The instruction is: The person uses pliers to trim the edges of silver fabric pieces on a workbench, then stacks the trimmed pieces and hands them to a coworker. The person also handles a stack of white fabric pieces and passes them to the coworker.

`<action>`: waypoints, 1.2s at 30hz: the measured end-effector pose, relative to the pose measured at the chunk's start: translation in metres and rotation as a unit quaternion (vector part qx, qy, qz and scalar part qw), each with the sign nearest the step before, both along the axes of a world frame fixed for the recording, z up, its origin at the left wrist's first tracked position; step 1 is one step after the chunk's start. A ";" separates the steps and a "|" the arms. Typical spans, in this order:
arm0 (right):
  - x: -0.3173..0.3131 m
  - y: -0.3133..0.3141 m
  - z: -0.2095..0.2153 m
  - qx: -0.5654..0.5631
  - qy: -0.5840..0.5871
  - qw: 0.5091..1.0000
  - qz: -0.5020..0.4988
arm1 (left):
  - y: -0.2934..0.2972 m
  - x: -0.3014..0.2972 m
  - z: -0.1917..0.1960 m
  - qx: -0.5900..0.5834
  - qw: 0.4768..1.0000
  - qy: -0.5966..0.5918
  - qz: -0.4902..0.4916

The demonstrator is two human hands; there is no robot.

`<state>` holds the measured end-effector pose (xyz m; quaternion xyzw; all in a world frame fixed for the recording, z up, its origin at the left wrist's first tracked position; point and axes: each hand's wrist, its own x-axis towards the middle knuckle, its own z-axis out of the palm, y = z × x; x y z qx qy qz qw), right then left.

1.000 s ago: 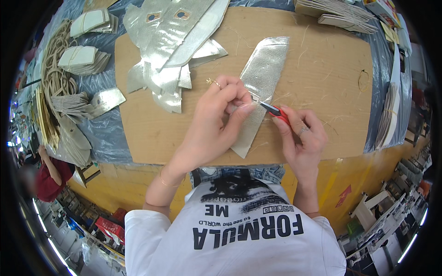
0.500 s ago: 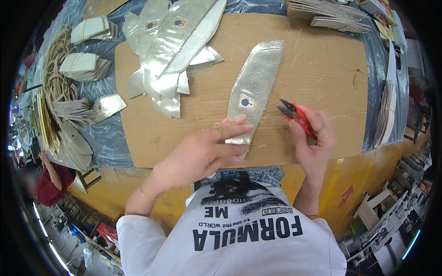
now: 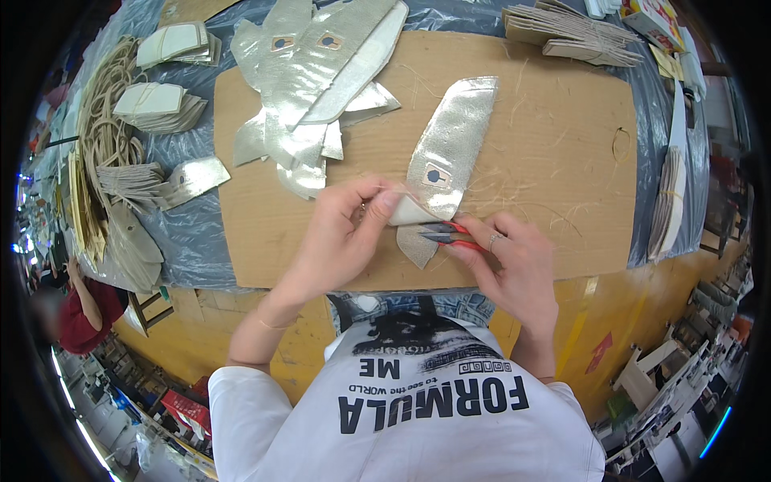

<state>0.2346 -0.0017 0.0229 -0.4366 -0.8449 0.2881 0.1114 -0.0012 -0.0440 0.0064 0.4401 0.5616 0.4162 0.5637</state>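
A silver leather-like piece point(image 3: 455, 128) with a small patch around a dark keyhole-shaped mark lies in front of me. My left hand point(image 3: 347, 233) pinches its near edge between thumb and fingers and folds it up, baring a pale underside. In my right hand point(image 3: 514, 261) are red-handled thread snips point(image 3: 450, 233), their dark blades at the near end of the piece, just below the fold. A beige tip point(image 3: 418, 247) lies under the blades on the cardboard.
Brown cardboard point(image 3: 562, 161) covers the table's middle, with loose threads on it. A heap of silver pieces point(image 3: 313, 72) lies far left. Tied stacks point(image 3: 161, 108) and beige cord point(image 3: 104, 104) are at left; more bundles point(image 3: 570, 32) stand far right. A person in dark red point(image 3: 84, 317) is at left.
My left hand has gone from lying flat on the piece to lifting its near edge. My right hand has brought the snips left and nearer, against the piece.
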 end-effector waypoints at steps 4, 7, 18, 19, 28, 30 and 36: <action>-0.008 -0.003 0.003 0.005 -0.014 1.000 -0.013 | 0.002 -0.008 0.016 0.070 0.988 -0.015 0.137; -0.007 -0.004 0.005 0.002 -0.023 1.000 -0.020 | 0.013 -0.032 0.035 0.221 0.931 -0.012 0.292; 0.016 0.000 -0.004 -0.060 0.173 0.974 -0.134 | 0.024 -0.029 0.017 0.318 0.822 0.469 0.052; 0.019 0.003 -0.005 -0.049 0.170 0.972 -0.154 | 0.023 -0.022 0.017 0.301 0.838 0.454 0.036; 0.018 0.024 -0.014 0.057 0.111 0.984 -0.126 | 0.055 0.032 0.011 0.288 0.796 0.525 -0.093; 0.014 0.026 -0.017 0.080 0.086 0.987 -0.111 | 0.058 0.031 0.008 0.265 0.813 0.507 -0.108; 0.007 0.029 -0.018 0.110 0.074 0.987 -0.093 | 0.053 0.022 0.005 0.192 0.921 0.332 -0.072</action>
